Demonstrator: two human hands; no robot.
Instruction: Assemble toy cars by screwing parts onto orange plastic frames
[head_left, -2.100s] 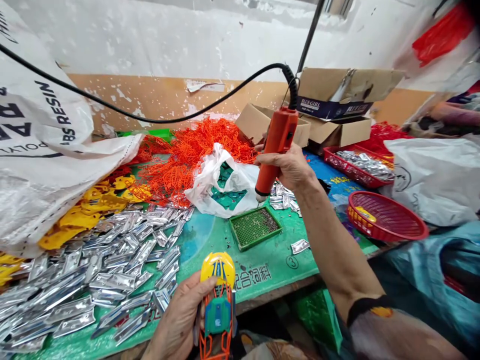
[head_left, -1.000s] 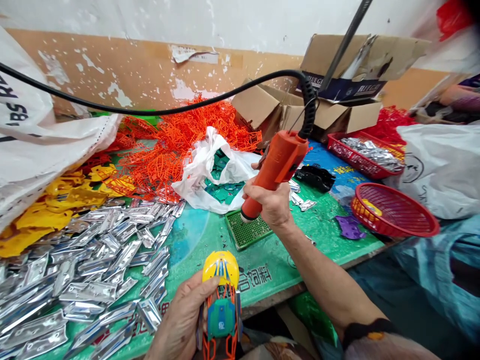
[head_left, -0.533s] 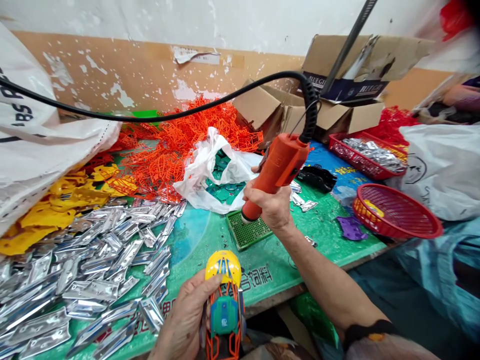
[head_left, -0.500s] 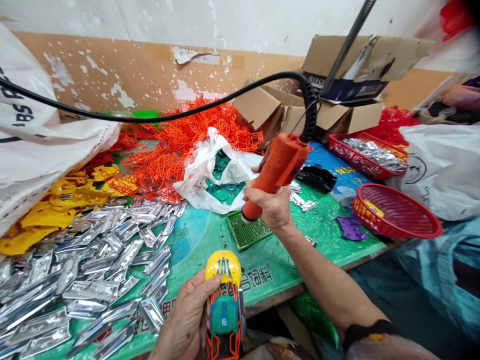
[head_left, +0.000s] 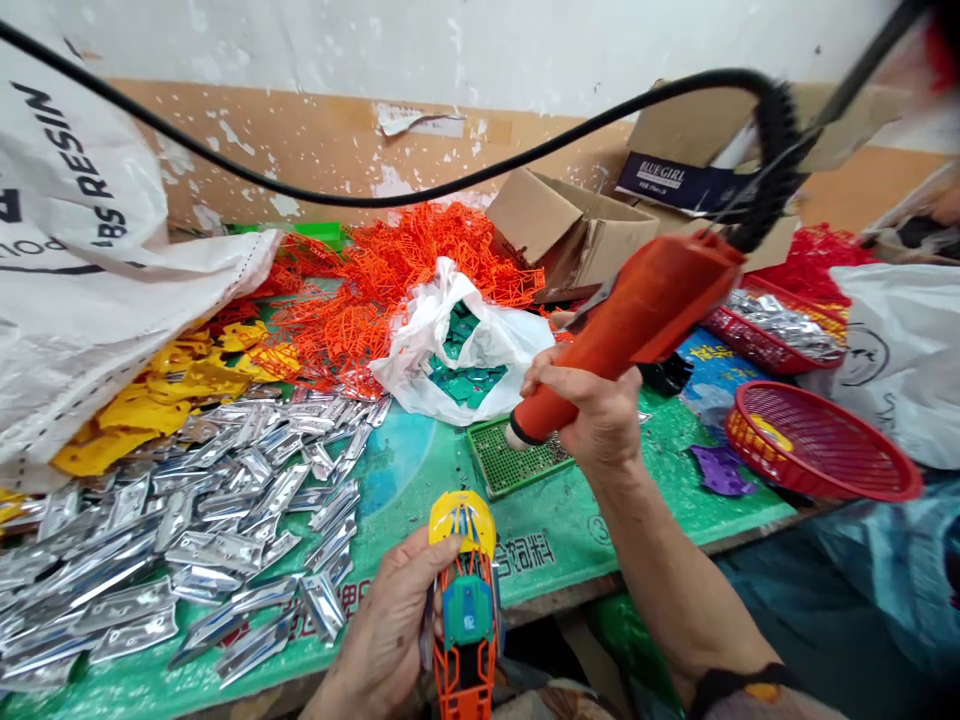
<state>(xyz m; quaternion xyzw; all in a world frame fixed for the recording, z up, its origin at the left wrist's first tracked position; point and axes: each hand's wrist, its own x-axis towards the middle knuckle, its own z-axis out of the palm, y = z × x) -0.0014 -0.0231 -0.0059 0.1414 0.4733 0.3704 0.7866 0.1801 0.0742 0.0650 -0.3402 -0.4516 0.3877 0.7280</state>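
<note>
My left hand [head_left: 390,620] grips a toy vehicle [head_left: 466,610] with a yellow front, a green middle panel and an orange frame, low in the view at the table's near edge. My right hand [head_left: 596,410] is wrapped round an orange power tool [head_left: 637,310], tilted so that its pale tip points down and left. That tip is over the green perforated tray [head_left: 517,465], above and to the right of the toy; tool and toy are apart. A black coiled cable leaves the tool's upper end.
Silver parts [head_left: 225,530] cover the table's left side, beside yellow parts [head_left: 172,390]. Behind lie orange frames [head_left: 427,250] and a white bag [head_left: 409,360] of green pieces. A red basket [head_left: 885,470], purple piece [head_left: 721,470] and cardboard boxes [head_left: 536,215] are at the right.
The tool in my right hand has shifted right and tilted further over, its cable swinging right. The whole view has shifted slightly; my left hand still holds the toy.
</note>
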